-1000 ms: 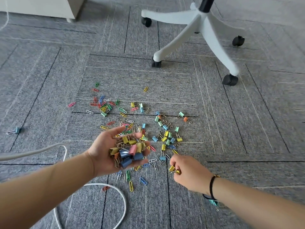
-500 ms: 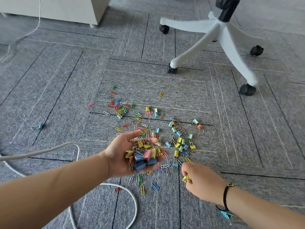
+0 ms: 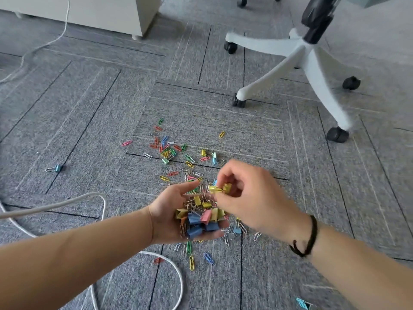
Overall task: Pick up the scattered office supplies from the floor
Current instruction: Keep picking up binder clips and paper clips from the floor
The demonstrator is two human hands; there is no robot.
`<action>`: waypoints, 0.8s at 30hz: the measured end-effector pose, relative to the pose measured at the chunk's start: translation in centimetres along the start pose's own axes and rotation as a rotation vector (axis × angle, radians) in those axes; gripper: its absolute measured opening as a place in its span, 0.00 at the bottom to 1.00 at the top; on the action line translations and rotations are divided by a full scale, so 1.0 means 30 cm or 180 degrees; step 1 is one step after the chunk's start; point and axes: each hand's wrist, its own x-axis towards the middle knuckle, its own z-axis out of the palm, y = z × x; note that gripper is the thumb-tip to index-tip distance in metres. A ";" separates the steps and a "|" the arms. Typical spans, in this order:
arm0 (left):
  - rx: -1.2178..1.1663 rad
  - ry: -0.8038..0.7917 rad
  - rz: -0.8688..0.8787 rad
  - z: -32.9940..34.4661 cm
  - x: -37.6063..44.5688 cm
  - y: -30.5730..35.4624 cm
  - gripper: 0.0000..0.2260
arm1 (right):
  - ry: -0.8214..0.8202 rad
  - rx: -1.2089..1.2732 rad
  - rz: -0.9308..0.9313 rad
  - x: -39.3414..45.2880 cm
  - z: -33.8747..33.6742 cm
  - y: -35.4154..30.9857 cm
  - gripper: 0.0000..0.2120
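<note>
My left hand (image 3: pixel 166 217) is palm up and cupped around a heap of binder clips (image 3: pixel 201 219) in blue, pink and yellow, mixed with wire paper clips. My right hand (image 3: pixel 252 198) hovers just above that palm, fingers pinched on a yellow binder clip (image 3: pixel 220 189). Coloured paper clips and small binder clips (image 3: pixel 169 151) lie scattered on the grey carpet beyond both hands. More paper clips (image 3: pixel 191 261) lie below my left hand. A lone blue binder clip (image 3: pixel 55 168) sits far to the left. My right hand hides part of the scatter.
A white five-legged office chair base (image 3: pixel 297 54) with black castors stands at the upper right. A white cable (image 3: pixel 67 203) loops across the carpet at the left and under my left forearm. A white cabinet (image 3: pixel 93 12) stands at the top left. A teal binder clip (image 3: pixel 301 303) lies at the bottom right.
My right hand has risen from the carpet with the yellow binder clip and moved up-left over my left palm. The camera view has shifted, so the scene sits lower and to the right.
</note>
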 end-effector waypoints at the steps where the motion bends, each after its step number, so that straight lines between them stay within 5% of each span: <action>1: 0.0043 -0.0015 0.0013 0.008 -0.004 -0.001 0.24 | -0.0119 0.0024 -0.0107 0.012 0.008 -0.030 0.09; 7: 0.0166 -0.0006 0.0127 0.015 -0.011 -0.004 0.22 | -0.0254 0.0169 0.0000 0.008 0.015 -0.026 0.10; 14: -0.0261 -0.0020 0.0111 -0.014 0.010 0.008 0.21 | 0.0648 0.0406 0.0897 -0.086 -0.071 0.178 0.05; 24: -0.0174 0.0141 0.0111 0.053 0.061 -0.028 0.21 | -0.0473 -0.0745 0.2080 -0.450 -0.110 0.534 0.15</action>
